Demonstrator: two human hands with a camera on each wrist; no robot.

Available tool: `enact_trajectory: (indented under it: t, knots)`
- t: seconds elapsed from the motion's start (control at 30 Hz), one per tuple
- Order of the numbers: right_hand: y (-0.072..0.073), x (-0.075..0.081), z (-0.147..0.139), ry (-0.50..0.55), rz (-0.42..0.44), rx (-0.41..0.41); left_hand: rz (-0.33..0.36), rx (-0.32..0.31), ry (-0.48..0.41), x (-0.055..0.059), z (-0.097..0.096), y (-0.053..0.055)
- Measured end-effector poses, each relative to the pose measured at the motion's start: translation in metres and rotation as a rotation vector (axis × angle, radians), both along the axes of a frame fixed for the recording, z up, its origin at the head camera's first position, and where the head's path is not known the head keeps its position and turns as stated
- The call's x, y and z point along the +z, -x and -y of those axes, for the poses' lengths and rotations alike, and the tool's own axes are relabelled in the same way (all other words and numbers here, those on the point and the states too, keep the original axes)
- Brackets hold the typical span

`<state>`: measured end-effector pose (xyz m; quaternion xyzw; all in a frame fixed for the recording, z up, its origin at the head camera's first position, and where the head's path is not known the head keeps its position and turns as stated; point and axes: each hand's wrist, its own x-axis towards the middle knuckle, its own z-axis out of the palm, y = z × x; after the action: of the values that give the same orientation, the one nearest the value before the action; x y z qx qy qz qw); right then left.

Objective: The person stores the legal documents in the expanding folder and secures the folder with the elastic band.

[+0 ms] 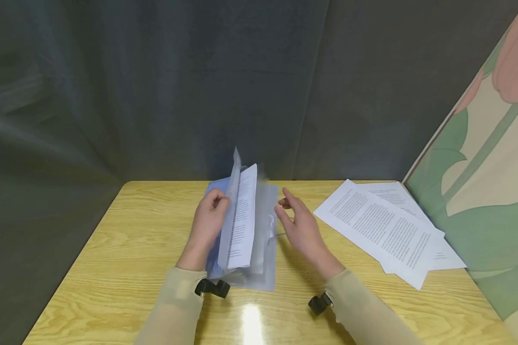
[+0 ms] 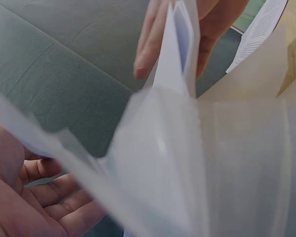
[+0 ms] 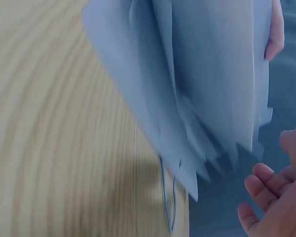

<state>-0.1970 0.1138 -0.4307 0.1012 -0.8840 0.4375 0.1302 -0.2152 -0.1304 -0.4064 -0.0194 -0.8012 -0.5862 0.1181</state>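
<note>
A display folder (image 1: 271,263) with a blue cover and several translucent plastic pockets lies open on the table, its pages partly raised. My left hand (image 1: 209,218) pinches the raised pockets by their left side, thumb towards the inside. Among these leaves a white printed sheet (image 1: 243,215) shows, standing nearly upright. To the right of the folder, my right hand (image 1: 303,227) hovers with thumb and fingers apart, holding nothing. In the right wrist view, its relaxed fingers (image 3: 264,185) are apart from the fanned pocket edges. A thin elastic cord (image 3: 165,197) hangs from the folder's edge.
Overlapping printed sheets (image 1: 380,230) lie on the right of the wooden table (image 1: 125,268). Dark curtain (image 1: 224,86) closes off the back and left. A flower-patterned cloth (image 1: 492,191) borders the right side.
</note>
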Motion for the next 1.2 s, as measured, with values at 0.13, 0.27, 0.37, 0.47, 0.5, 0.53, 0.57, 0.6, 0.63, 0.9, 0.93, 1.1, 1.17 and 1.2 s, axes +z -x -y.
enact_trajectory:
  t: [0.13,0.27,0.37,0.47,0.5,0.53,0.57,0.6,0.63,0.9,0.93,1.1,1.17,1.2]
  knots:
    - [0.001,-0.004,-0.022,-0.063,-0.006,-0.027,0.009,0.003,0.001,0.001,0.000,-0.001]
    - [0.002,-0.006,-0.043,-0.109,-0.005,-0.054,0.015,0.005,0.003,0.001,0.000,-0.002]
    - [0.002,-0.006,-0.058,-0.140,-0.003,-0.067,0.011,0.004,-0.002,0.001,0.000,-0.002]
    - [0.003,-0.006,-0.073,-0.175,0.005,-0.074,0.007,0.004,-0.006,0.002,-0.001,-0.003]
    - [0.003,-0.006,-0.078,-0.188,0.008,-0.076,0.007,0.003,-0.008,0.002,-0.001,-0.003]
    - [0.003,-0.006,-0.084,-0.204,0.014,-0.081,0.008,0.003,-0.008,0.002,-0.001,-0.004]
    - [0.004,-0.006,-0.090,-0.218,0.021,-0.084,0.009,0.002,-0.009,0.002,-0.002,-0.004]
    - [0.004,-0.005,-0.096,-0.232,0.027,-0.086,0.011,0.001,-0.010,0.002,-0.002,-0.004]
    - [0.004,-0.005,-0.101,-0.245,0.034,-0.090,0.014,0.001,-0.010,0.002,-0.002,-0.004]
    - [0.004,-0.008,-0.141,-0.312,0.023,-0.113,0.028,-0.008,-0.020,0.000,-0.004,-0.003]
    - [0.003,-0.008,-0.145,-0.320,0.021,-0.114,0.030,-0.010,-0.021,-0.001,-0.005,-0.003]
    - [0.004,-0.013,-0.164,-0.367,0.011,-0.122,0.025,-0.013,-0.022,-0.002,-0.005,-0.002]
    - [0.005,-0.014,-0.171,-0.378,0.009,-0.127,0.023,-0.012,-0.022,-0.002,-0.006,-0.001]
    - [0.006,-0.014,-0.174,-0.384,0.010,-0.130,0.024,-0.011,-0.022,-0.002,-0.006,-0.001]
